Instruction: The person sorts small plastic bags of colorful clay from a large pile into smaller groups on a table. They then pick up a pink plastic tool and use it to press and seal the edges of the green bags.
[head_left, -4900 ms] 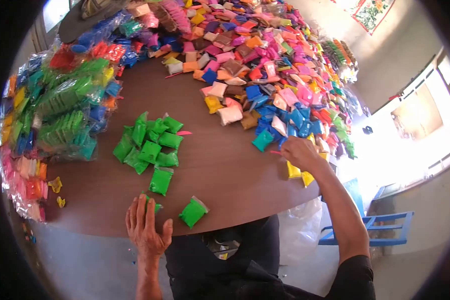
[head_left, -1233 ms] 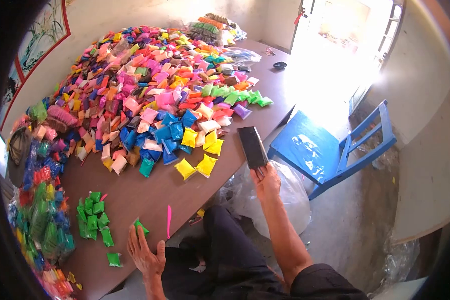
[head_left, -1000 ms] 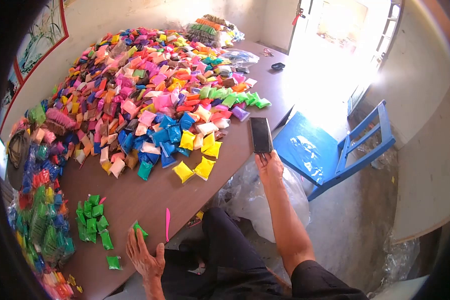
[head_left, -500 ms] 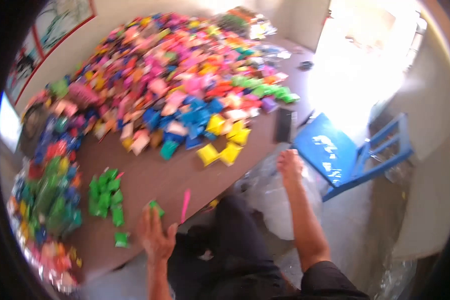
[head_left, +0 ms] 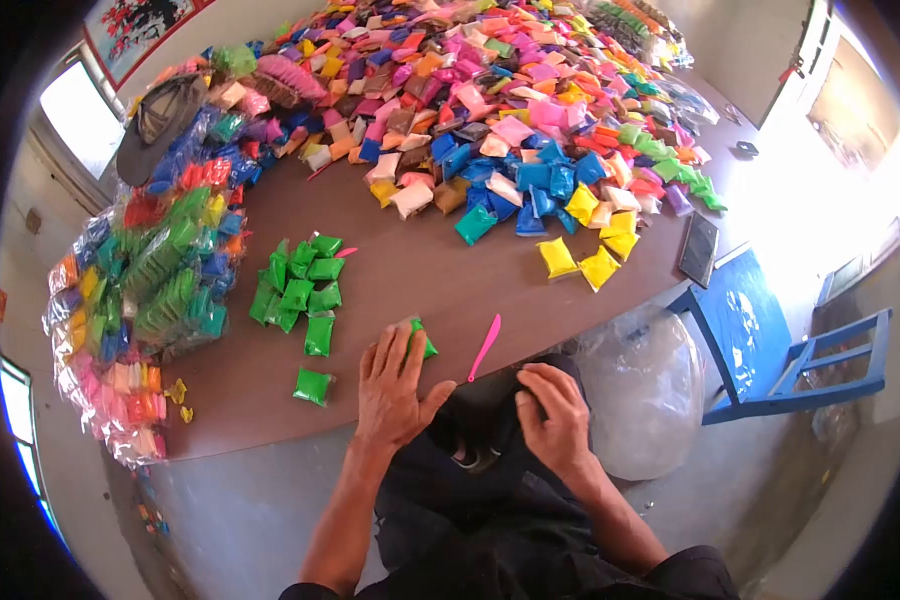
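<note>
My left hand (head_left: pixel 395 385) lies with its fingers stretched out on the brown table (head_left: pixel 400 285), its fingertips against a green packet (head_left: pixel 425 340) that is partly covered. My right hand (head_left: pixel 553 415) hangs above my lap near the table edge, its fingers curled with the thumb below; what lies between them, if anything, is hidden. Between the two hands, at the edge, lies a pink plastic knife (head_left: pixel 485 347). To the left of my left hand is a group of green packets (head_left: pixel 295 285), with one single green packet (head_left: pixel 312 386) nearer the edge.
A large heap of coloured packets (head_left: pixel 510 130) covers the table's far side. Bagged packets (head_left: pixel 165 270) and a dark cap (head_left: pixel 162 122) are on the left. A phone (head_left: pixel 698 250) lies at the right edge, beside a blue chair (head_left: pixel 745 330) and a clear plastic bag (head_left: pixel 640 400).
My right hand has come in from the right, beside the chair, to above my lap. My left hand remains at the green packet. The view has shifted, so the table sits further right.
</note>
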The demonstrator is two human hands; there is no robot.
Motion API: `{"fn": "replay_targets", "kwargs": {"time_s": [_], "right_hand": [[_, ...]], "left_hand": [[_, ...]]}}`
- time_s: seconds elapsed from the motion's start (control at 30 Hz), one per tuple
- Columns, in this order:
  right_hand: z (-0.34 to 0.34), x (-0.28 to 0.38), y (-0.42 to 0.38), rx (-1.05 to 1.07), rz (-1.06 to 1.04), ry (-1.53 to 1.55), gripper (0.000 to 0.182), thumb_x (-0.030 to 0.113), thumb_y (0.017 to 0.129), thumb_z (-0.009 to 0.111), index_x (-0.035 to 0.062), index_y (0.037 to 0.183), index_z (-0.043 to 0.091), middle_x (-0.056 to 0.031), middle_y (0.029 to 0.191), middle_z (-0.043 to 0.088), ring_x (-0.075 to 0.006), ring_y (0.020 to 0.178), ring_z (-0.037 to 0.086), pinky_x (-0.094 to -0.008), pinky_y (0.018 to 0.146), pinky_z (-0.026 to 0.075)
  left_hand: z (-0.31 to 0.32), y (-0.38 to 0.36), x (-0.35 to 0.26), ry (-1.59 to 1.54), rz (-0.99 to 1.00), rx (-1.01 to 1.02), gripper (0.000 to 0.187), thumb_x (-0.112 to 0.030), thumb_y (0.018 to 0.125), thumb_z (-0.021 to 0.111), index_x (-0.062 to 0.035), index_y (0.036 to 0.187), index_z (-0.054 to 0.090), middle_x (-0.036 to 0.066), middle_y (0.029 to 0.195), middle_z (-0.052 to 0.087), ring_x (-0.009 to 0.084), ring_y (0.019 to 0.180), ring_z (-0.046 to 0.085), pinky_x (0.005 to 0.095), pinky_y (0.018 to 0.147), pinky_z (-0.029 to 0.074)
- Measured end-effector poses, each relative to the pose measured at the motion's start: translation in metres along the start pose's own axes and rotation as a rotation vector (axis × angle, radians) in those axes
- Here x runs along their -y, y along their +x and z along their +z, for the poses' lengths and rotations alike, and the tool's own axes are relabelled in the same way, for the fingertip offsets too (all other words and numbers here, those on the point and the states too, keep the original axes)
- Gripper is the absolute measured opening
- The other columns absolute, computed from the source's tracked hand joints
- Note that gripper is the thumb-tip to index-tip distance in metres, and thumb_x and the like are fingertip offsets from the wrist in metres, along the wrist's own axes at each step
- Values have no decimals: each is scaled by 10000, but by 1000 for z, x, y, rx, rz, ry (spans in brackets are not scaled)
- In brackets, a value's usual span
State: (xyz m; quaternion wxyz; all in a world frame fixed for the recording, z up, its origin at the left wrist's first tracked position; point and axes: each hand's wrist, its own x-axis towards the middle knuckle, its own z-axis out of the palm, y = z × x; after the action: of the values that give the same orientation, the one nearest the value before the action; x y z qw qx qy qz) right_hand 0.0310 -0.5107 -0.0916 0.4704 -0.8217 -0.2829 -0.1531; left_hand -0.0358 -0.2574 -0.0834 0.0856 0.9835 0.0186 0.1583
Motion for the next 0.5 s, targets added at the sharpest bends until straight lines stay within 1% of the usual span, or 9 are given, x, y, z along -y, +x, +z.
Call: {"fn": "replay_targets", "kwargs": {"time_s": [0.03,0.07,0.17,0.2,0.3,0.4,0.5], "right_hand": [[5,7,3,39,-59,-36,277,54,879,755,51,1156,757,-140,1247,718,-356,1227,664,-433,1005,540],[9,9,4,103,-118,-115,340,95,865,777,79,1203,745,-123,1341,676,-333,1295,624,-460,1055,502],[21,20,21,229,-210,-195,414,125,853,786,103,1261,723,-119,1420,625,-322,1365,567,-494,1127,430],[27,19,23,254,-233,-214,460,147,844,790,114,1295,707,-116,1452,601,-309,1390,543,-514,1152,391],[40,15,28,304,-282,-305,432,158,855,786,116,1279,717,-101,1440,612,-286,1373,559,-516,1152,388],[43,9,26,254,-311,-284,388,140,864,779,109,1248,730,-86,1400,641,-268,1336,591,-500,1141,405],[43,1,28,235,-348,-233,336,126,875,773,103,1209,744,-79,1344,673,-266,1293,623,-483,1124,430]], "left_hand": [[3,0,1,21,12,-23,801,-622,995,599,-10,1508,530,228,1584,474,418,1476,429,560,1182,344],[5,0,2,42,26,-46,803,-626,982,611,-9,1490,544,226,1563,492,411,1461,443,554,1167,359],[-1,4,-5,84,38,-76,802,-645,958,626,-15,1451,575,219,1538,514,393,1432,469,542,1139,383],[-5,5,-7,97,39,-79,800,-652,953,627,-19,1441,584,216,1535,516,388,1426,475,539,1133,388],[-5,4,-7,97,23,-90,813,-691,968,580,-16,1420,601,216,1522,530,390,1429,478,546,1135,384],[1,0,-5,62,19,-140,814,-686,960,599,-17,1422,600,222,1518,528,393,1426,477,548,1131,386],[-3,1,-4,-48,-19,-142,802,-666,964,615,-14,1432,592,231,1520,520,400,1417,481,550,1132,385]]}}
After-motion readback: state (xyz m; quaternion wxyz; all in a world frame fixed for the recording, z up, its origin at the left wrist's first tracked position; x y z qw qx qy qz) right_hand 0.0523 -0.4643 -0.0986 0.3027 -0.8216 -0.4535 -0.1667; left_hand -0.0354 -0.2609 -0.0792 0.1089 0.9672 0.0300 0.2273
